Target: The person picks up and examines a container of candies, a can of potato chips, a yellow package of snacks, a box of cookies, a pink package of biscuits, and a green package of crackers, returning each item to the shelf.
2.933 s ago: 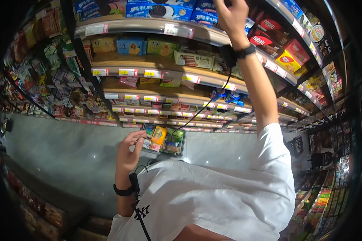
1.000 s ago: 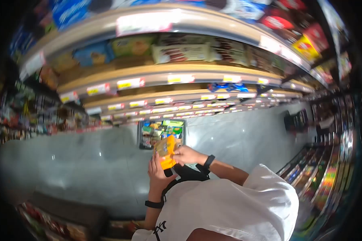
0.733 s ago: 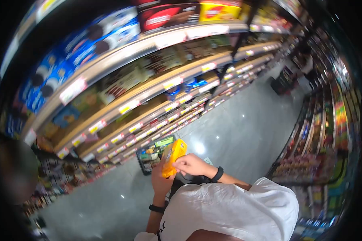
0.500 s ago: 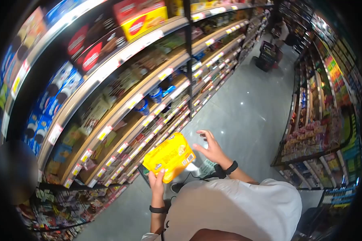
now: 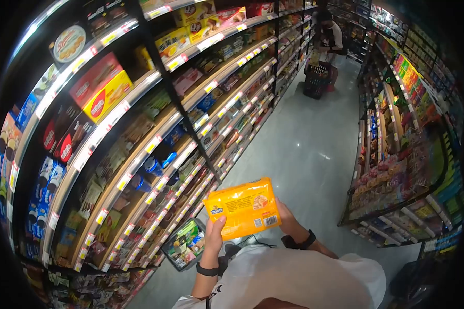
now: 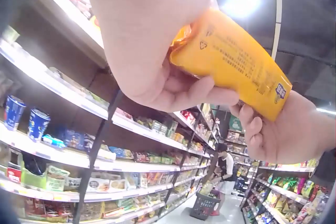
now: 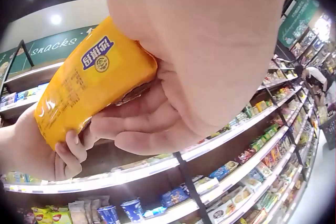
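Note:
A yellow-orange packet (image 5: 244, 208) is held up in front of the chest, its printed face with a barcode turned to the head view. The left hand (image 5: 213, 238) grips its left end, thumb on the face. At the right end the right hand (image 5: 288, 219) holds it, fingers mostly hidden behind the packet. In the left wrist view the fingers of both hands curl under the packet (image 6: 231, 64). The right wrist view shows the packet (image 7: 94, 82) between the right hand (image 7: 173, 77) and the left hand (image 7: 42, 145).
A basket of packaged goods (image 5: 186, 242) stands on the floor beside the left forearm. Stocked shelves (image 5: 139, 154) line the left, a lower display (image 5: 397, 180) the right. Down the aisle a person (image 5: 331, 38) is near a dark basket (image 5: 317, 80).
The view has turned right along the aisle. The right hand, off the packet half a second ago, now holds its right end. Earlier it was reaching up to the top shelf.

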### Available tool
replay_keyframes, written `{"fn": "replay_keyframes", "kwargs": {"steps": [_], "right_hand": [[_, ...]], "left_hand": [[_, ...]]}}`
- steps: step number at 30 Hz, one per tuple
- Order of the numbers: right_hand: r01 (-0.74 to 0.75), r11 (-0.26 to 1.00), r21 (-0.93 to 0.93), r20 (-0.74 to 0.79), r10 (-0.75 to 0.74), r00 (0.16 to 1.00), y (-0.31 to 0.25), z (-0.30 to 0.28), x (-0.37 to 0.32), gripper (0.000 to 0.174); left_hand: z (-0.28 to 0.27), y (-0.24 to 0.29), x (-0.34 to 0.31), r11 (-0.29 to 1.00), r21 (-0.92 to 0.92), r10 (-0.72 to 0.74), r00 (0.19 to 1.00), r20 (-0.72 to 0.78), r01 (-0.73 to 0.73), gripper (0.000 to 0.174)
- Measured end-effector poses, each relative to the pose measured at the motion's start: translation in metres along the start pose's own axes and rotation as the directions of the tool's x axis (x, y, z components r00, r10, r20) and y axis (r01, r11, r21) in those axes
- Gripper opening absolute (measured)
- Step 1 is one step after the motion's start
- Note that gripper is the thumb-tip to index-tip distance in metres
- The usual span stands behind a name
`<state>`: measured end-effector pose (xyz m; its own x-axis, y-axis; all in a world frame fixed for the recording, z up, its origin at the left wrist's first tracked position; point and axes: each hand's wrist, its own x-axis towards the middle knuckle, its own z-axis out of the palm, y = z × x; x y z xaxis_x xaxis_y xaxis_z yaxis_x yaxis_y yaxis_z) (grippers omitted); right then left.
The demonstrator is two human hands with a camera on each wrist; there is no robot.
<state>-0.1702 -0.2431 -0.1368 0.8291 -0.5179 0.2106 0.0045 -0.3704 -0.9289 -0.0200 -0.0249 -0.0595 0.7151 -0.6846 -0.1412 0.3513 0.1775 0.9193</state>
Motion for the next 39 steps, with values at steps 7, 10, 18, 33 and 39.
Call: {"fn": "replay_keyframes", "kwargs": {"steps": [7, 10, 18, 33, 39], "right_hand": [[-0.233, 0.942, 0.242, 0.092, 0.217, 0.972, -0.036, -0.061, 0.035, 0.058], [-0.243, 0.919, 0.311, 0.043, 0.242, 0.969, -0.016, -0.073, 0.051, 0.062], [-0.28, 0.91, 0.306, -0.041, 0.306, 0.951, 0.002, -0.133, 0.146, 0.061], [-0.453, 0.81, 0.372, 0.315, 0.349, 0.883, 0.094, -0.23, 0.324, 0.045], [-0.216, 0.932, 0.29, 0.592, 0.002, 0.806, 0.151, -0.272, 0.415, 0.048]], "left_hand": [[0.055, -0.001, 0.051, 0.997, 0.042, -0.058, 0.998, 0.024, 0.057, 0.044], [0.069, -0.003, 0.085, 0.994, 0.075, -0.084, 0.993, 0.08, 0.078, 0.045], [0.116, 0.006, 0.206, 0.997, 0.068, -0.042, 0.975, 0.217, 0.028, 0.041], [0.197, 0.0, 0.335, 0.95, 0.31, 0.006, 0.995, 0.095, -0.036, 0.05], [0.265, -0.033, 0.34, 0.957, 0.29, 0.096, 0.968, -0.231, -0.026, 0.054]]}}
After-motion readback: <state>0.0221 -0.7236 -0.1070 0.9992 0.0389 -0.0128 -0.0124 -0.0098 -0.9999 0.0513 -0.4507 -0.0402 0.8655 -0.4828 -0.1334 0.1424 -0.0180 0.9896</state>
